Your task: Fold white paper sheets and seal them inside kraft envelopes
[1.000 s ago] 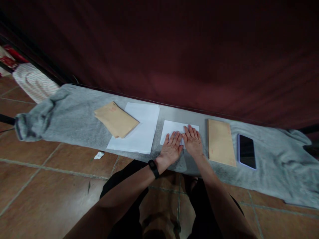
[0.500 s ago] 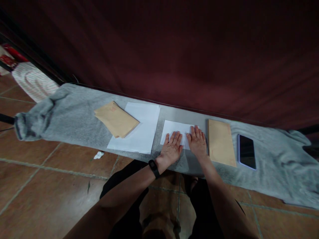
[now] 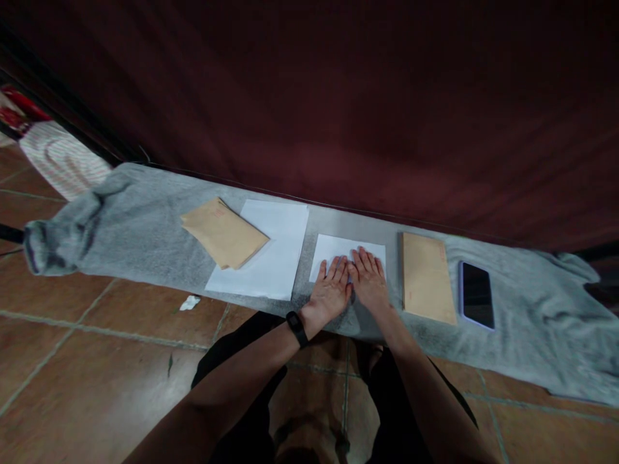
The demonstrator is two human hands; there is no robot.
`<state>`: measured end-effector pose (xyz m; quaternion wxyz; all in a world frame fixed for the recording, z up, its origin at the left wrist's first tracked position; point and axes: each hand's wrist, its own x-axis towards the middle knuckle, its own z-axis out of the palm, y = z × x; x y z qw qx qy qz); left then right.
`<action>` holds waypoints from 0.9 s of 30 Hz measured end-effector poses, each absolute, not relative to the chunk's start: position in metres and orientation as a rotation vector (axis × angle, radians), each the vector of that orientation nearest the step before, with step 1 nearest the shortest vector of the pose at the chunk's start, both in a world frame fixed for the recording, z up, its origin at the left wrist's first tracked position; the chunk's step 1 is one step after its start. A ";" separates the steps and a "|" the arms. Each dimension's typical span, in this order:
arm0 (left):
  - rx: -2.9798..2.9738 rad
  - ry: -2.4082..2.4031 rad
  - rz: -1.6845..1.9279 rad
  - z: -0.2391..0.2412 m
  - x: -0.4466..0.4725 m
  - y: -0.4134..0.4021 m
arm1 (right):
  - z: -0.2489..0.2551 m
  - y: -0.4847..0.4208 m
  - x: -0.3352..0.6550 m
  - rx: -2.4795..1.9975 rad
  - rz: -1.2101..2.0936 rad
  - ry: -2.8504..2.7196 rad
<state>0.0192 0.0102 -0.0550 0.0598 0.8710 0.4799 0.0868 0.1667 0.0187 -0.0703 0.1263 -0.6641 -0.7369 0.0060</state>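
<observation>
A small white sheet of paper (image 3: 333,245), seemingly folded, lies flat in front of me. My left hand (image 3: 330,290) rests palm down on its near left part, fingers stretched out. Beside it, my right hand (image 3: 369,278) presses flat on the paper right of the middle, fingers extended, close against the left hand. The paper's lower edge is partly hidden beneath both hands. To the left is a stack of larger white paper (image 3: 284,258), with several brown envelopes (image 3: 225,233) lying askew across it. A neat stack of brown envelopes (image 3: 428,277) sits right of my right hand.
A grey cloth (image 3: 140,225) covers the long narrow surface. A phone (image 3: 476,294) lies at the right, past the envelopes. Behind hangs a dark red curtain (image 3: 338,129). A white scrap (image 3: 189,302) lies on the tiled floor (image 3: 126,361).
My right hand has slid left across the paper, from its right end to beside my left hand. The left hand stays in place on the paper.
</observation>
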 end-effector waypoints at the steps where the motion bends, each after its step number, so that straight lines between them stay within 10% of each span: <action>1: 2.631 1.443 0.264 -0.055 0.019 0.011 | -0.070 0.019 0.168 -1.943 0.002 -2.144; 27: 2.608 1.602 0.215 -0.054 0.037 0.074 | -0.058 0.045 0.153 -1.961 0.141 -1.975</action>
